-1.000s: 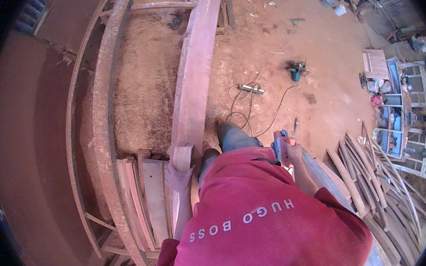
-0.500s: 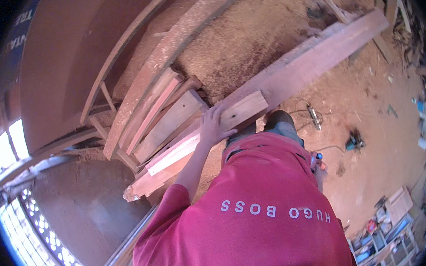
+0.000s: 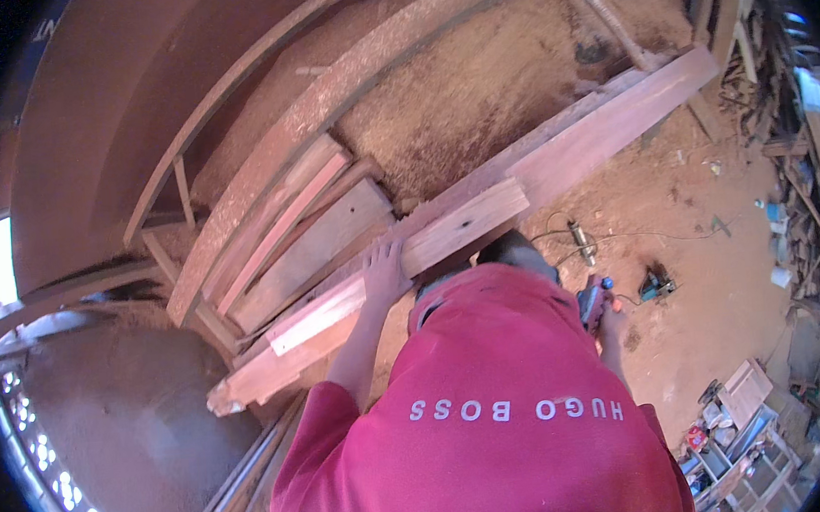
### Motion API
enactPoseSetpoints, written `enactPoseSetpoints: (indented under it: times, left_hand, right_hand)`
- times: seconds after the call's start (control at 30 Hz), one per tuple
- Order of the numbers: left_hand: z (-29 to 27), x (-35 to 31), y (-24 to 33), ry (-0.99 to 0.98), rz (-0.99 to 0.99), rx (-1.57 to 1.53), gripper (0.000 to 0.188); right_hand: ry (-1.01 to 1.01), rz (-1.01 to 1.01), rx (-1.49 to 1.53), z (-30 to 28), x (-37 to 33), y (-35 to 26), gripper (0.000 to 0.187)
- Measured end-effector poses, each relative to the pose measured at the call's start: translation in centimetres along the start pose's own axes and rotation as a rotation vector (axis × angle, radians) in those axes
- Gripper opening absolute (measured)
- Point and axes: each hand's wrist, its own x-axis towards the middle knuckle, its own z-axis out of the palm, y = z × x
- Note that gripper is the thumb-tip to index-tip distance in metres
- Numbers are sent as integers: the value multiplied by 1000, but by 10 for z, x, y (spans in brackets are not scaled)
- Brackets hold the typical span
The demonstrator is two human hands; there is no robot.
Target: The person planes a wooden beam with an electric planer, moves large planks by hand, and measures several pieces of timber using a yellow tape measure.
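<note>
My left hand (image 3: 385, 269) lies across a short pale plank (image 3: 469, 219), fingers stretched over its top. That plank rests along a long reddish timber beam (image 3: 624, 119) running from lower left to upper right. Out to my right side, my right hand (image 3: 611, 322) is closed around a blue power tool (image 3: 594, 302) with an orange part. My red shirt partly covers the tool, so its exact kind is unclear. The tool is apart from the plank.
Several boards (image 3: 319, 248) lean together beyond my left hand, beside a curved timber (image 3: 323, 100). Sawdust covers the ground (image 3: 456, 100). A green power tool (image 3: 657, 282) and a silver cylindrical tool (image 3: 580, 242) with cords lie at right. A wooden crate of items (image 3: 742, 442) stands lower right.
My right hand has come forward from beside my body, bringing more of the blue power tool into sight. My left hand stays on the short plank. The whole view has shifted slightly.
</note>
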Motion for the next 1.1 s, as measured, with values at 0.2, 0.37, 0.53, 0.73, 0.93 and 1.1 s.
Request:
enactPoseSetpoints:
  times: [0.2,0.37,0.53,0.73,0.93,1.1]
  left_hand:
    - [12,17,-13,-53,86,-35,96]
    - [-28,0,-63,-93,-2,-105,98]
    - [-78,9,-142,-5,31,-146,98]
    - [-147,10,-205,-8,29,-378,105]
    - [-186,39,-278,-294,11,-608,96]
    - [-308,89,-227,824,-21,-425,65]
  right_hand:
    - [2,103,-277,6,-77,20,40]
    - [-146,188,-179,4,-162,-4,47]
    - [-16,323,-470,3,-188,45,36]
    - [-5,322,-249,-18,-219,-2,22]
    - [57,191,-278,-33,-202,-18,46]
    - [154,180,-240,-26,-170,5,35]
